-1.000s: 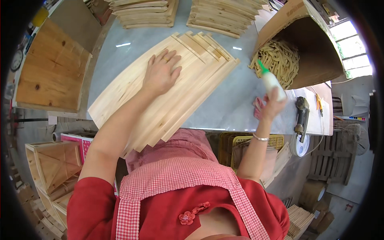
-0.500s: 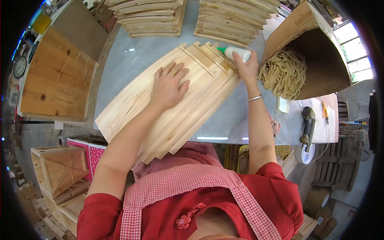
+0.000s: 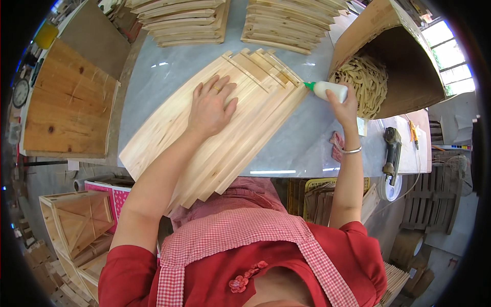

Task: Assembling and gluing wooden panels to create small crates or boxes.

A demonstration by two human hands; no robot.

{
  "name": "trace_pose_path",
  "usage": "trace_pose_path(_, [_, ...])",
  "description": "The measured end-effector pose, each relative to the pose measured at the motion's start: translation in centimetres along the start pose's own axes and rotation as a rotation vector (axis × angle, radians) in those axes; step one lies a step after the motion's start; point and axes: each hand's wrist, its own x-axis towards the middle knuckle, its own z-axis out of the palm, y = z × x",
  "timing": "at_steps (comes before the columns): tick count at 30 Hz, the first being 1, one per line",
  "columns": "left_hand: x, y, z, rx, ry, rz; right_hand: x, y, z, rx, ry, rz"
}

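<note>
Several pale wooden panels [image 3: 169, 128] lie overlapped on the grey tabletop, each stepped out from under the one above. My left hand [image 3: 211, 106] rests flat on the top panel, fingers stretched out. In my right hand [image 3: 343, 102] is a white squeeze bottle [image 3: 327, 91] with a green nozzle, tilted on its side. The nozzle tip is at the far right corner of the panels; whether it touches the wood I cannot tell. Grooves or thin strips cross the panels near their far ends.
Two stacks of wooden pieces [image 3: 286, 25] stand at the table's far side. A cardboard box [image 3: 409, 77] holding tan strips [image 3: 364, 84] lies at the right. Near the right edge are a pink cloth [image 3: 336, 146] and a dark power tool [image 3: 392, 153]. A wooden board [image 3: 69, 102] stands at left.
My right hand has moved right and slightly nearer with the bottle, from over the panels' far ends to their right corner. My left hand stays on the top panel.
</note>
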Motion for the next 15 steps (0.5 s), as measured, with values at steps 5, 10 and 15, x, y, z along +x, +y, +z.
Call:
trace_pose_path(5, [0.1, 0.1, 0.0, 0.0, 0.002, 0.0, 0.6, -0.2, 4.0, 0.305, 0.113, 0.2])
trace_pose_path(10, [0.0, 0.3, 0.0, -0.014, 0.002, -0.001, 3.0, -4.7, 10.5, 0.166, 0.148, -0.003])
trace_pose_path(15, [-0.1, 0.3, 0.2, -0.016, 0.013, 0.007, 4.7, -5.6, 11.4, 0.161, 0.073, -0.026])
